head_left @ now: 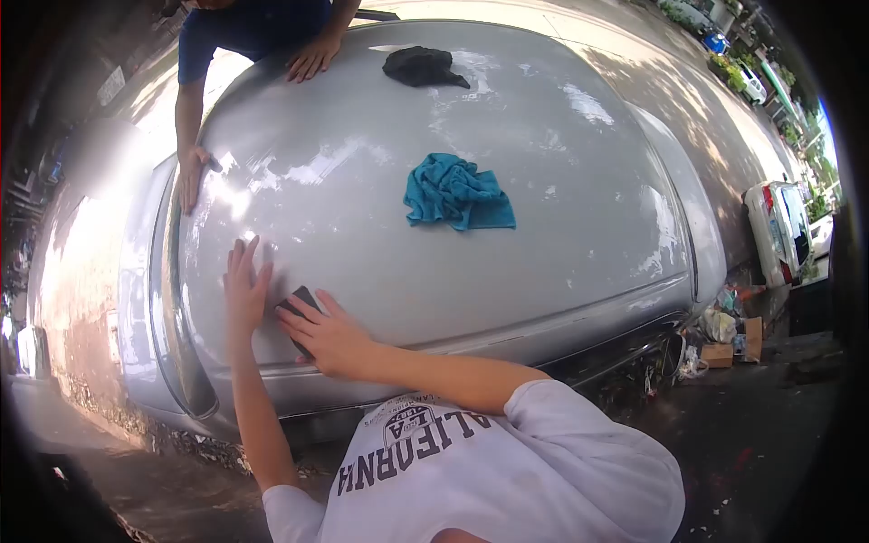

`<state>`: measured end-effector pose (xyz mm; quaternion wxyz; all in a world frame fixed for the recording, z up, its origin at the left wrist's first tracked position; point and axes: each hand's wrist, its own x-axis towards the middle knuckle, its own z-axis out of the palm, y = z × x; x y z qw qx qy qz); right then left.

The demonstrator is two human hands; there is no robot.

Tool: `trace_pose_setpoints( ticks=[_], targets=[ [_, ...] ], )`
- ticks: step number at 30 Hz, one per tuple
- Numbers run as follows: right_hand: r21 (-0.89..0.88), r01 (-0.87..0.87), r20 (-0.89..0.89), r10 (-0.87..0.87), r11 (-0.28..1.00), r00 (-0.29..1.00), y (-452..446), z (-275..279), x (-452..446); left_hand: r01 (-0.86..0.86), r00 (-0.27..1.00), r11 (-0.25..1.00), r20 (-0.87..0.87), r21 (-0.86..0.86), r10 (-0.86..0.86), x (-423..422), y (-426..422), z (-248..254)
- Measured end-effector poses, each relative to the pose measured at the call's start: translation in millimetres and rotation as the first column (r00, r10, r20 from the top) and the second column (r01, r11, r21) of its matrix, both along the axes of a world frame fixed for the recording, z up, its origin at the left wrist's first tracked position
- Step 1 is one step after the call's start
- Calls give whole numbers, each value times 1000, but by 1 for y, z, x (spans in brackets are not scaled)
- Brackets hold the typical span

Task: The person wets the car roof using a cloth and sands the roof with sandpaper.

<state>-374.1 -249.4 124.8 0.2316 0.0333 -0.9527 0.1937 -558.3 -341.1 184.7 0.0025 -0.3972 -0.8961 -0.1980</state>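
Observation:
Both my arms reach over the silver roof of a car (525, 271). My left hand (245, 288) lies flat on the roof near its left edge, fingers stretched out and holding nothing. Just to its right, my right hand (328, 337) presses a dark, flat sanding block (301, 297) against the roof. The fingers lie over the block, so its middle is hidden. A crumpled teal cloth (457, 192) rests on the middle of the roof, apart from both hands. Farther back lies a black cloth (421, 68), bunched up.
Across the roof stands another person in dark blue (258, 27), with one hand (314, 59) on the far edge and the other (192, 181) at the left edge. Cardboard and bags (724, 339) lie on the ground at right. A white car (777, 231) stands beyond.

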Motion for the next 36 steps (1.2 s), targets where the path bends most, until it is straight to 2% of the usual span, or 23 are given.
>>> trace_pose_setpoints(
  ticks=[1, 2, 3, 4, 6, 7, 8, 10, 11, 12, 13, 15, 17, 19, 21, 23, 25, 26, 27, 30, 31, 33, 36],
  targets=[
    [-47, 2, 5, -2, 999, 1000, 21, -4, 27, 48, 998, 989, -39, -139, -54, 12, 26, 4],
    [-95, 130, 73, -123, 987, 990, 61, 4, 59, 2, 995, 983, -95, -182, -20, 25, 48, 4],
    [-23, 295, 80, -292, 955, 953, 104, 5, 91, -48, 988, 973, -153, -224, 13, 37, 66, 3],
    [8, 431, 115, -429, 902, 896, 144, 0, 128, -34, 988, 975, -155, -222, 0, 41, 87, -9],
    [35, 599, 213, -591, 800, 778, 200, -21, 204, -49, 973, 997, -229, -58, 34, 40, 128, -35],
    [-19, 687, 186, -672, 726, 716, 218, -32, 240, 225, 967, 972, -109, -71, -232, 49, 150, -25],
    [32, 793, 251, -773, 608, 582, 241, -41, 279, 471, 881, 881, 24, 32, -472, 62, 178, -23],
    [-50, 973, 326, -918, 223, 227, 284, -64, 351, 612, 789, 788, 19, 74, -614, 120, 231, -17],
    [-55, 980, 331, -923, 192, 199, 298, -75, 368, 630, 774, 768, -3, 115, -634, 148, 255, -25],
    [-28, 995, 340, -936, 91, 95, 311, -87, 381, 614, 789, 782, -123, 105, -602, 176, 274, -23],
    [-3, 1000, 349, -937, -12, -11, 320, -96, 394, 645, 763, 758, -128, 92, -634, 196, 296, -27],
    [-10, 998, 350, -935, -69, -61, 327, -93, 393, 804, 595, 587, -106, 97, -797, 232, 340, -36],
    [-31, 993, 377, -922, -110, -90, 321, -91, 392, 937, 347, 338, -124, 90, -929, 294, 360, -41],
    [31, 997, 378, -922, -72, -78, 321, -84, 390, 992, 123, 121, -38, 42, -992, 355, 362, -69],
    [4, 996, 356, -931, -85, -81, 319, -93, 392, 998, 68, 67, -42, 19, -997, 390, 380, -78],
    [16, 999, 321, -946, -42, -45, 324, -94, 398, 970, 235, 229, -77, 79, -969, 372, 416, -72],
    [46, 995, 357, -929, -86, -97, 322, -93, 395, 861, 507, 501, -65, 82, -860, 306, 450, -51],
    [48, 997, 355, -932, -59, -72, 324, -92, 394, 747, 664, 664, -101, 38, -741, 263, 457, -37],
    [54, 996, 364, -927, -73, -87, 324, -91, 394, 617, 786, 782, -121, 91, -607, 215, 455, -29],
    [60, 994, 377, -920, -88, -104, 325, -90, 395, 293, 925, 952, -277, 90, -259, 61, 402, -19],
    [63, 993, 381, -917, -97, -114, 324, -91, 395, 229, 929, 961, -329, 156, -168, 9, 372, -21],
    [56, 994, 387, -916, -95, -110, 323, -90, 396, -9, 942, 991, -331, 136, 53, -56, 299, -4],
    [62, 994, 389, -915, -90, -107, 327, -91, 395, -180, 902, 969, -365, 168, 231, -121, 205, -2]
  ],
)
